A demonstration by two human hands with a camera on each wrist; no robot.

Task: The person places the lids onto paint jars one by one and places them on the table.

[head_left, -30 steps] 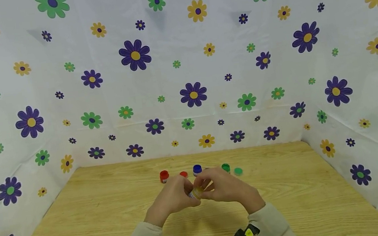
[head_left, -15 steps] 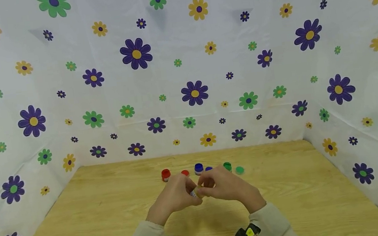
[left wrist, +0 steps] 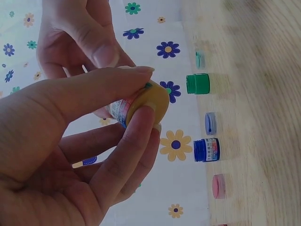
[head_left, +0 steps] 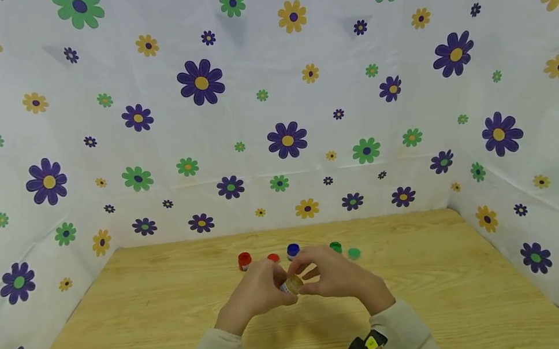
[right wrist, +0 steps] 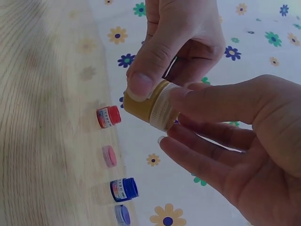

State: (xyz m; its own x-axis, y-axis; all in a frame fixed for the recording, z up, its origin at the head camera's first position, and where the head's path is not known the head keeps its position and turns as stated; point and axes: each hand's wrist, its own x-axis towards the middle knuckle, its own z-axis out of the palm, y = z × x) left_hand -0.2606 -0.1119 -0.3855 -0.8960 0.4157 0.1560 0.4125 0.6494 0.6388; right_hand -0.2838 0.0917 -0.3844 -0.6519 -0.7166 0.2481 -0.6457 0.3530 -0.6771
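Note:
A small paint jar [head_left: 295,285], with ochre-yellow paint and a printed label, is held tilted above the table. My left hand [head_left: 253,289] grips its body between thumb and fingers, as the left wrist view shows up close. In the right wrist view a whitish ridged lid [right wrist: 161,112] sits on the jar. My right hand [head_left: 338,275] has its thumb at one side of that lid and fingertips at the other, loosely around it. Whether every fingertip touches the lid is hard to tell.
Behind the hands stand uncapped jars: red [head_left: 245,261], blue [head_left: 293,250] and green [head_left: 336,246]. A red lid [head_left: 273,258] and a green lid [head_left: 354,253] lie beside theirs; a blue lid [left wrist: 210,123] shows in the left wrist view. Flowered cloth [head_left: 270,100] encloses the wooden table [head_left: 145,319].
Half a second ago my right fingers covered more of the jar; now they are spread wider and more of it shows. My left hand keeps its grip.

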